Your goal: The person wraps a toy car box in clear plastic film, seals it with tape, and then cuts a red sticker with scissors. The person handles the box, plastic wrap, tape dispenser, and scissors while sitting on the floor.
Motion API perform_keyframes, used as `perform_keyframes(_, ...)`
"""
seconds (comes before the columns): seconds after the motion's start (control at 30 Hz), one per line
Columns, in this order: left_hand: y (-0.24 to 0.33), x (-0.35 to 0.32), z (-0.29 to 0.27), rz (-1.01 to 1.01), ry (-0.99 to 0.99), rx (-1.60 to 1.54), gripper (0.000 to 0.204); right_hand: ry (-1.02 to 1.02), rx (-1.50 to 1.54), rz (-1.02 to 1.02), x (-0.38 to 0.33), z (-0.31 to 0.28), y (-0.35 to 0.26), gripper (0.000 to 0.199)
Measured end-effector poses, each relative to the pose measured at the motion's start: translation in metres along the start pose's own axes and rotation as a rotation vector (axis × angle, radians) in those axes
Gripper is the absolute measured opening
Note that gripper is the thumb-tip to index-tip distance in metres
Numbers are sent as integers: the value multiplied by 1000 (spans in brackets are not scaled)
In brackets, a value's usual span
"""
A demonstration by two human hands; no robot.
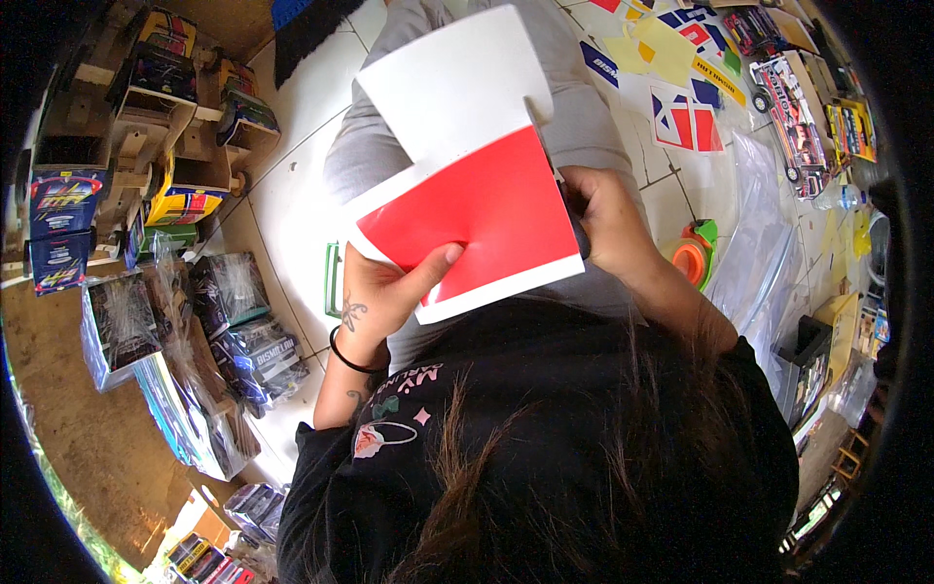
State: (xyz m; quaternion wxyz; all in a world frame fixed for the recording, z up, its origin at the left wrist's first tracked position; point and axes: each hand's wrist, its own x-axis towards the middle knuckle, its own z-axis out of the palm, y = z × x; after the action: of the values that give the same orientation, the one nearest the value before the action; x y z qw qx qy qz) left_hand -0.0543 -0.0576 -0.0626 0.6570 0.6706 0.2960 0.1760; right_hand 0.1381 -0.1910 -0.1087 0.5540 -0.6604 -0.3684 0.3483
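Observation:
A sheet of red and white card or sticker paper (467, 209) lies over my lap, its white upper part cut into a stepped outline. My left hand (394, 287) grips its lower left side, thumb on the red face and fingers hidden underneath. At the sheet's right edge, my right hand (613, 219) is closed around a dark-handled tool (583, 237) that looks like scissors. Only a bit of the handle and a thin dark strip along the edge show; most of the tool is hidden by my fingers and the sheet.
Cut coloured sheets (686, 117) lie on the tiles at upper right, near a toy truck (793, 127). An orange ring (689, 261) with a green part and clear plastic sheeting (754, 234) are on the right. Wooden toy trucks (146, 117) and plastic-wrapped pieces (253, 360) crowd the left.

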Motion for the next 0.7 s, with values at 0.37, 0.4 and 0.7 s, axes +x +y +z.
perform_keyframes(0.37,-5,5,0,-3,-43,28,26,-5,15,-34,4,-7,9,25)
perform_keyframes(0.4,-7,7,-1,7,-41,25,27,-56,13,82,6,-12,11,27)
perform_keyframes(0.7,-2,48,-56,-142,-384,167,27,-61,481,119,32,-86,22,60)
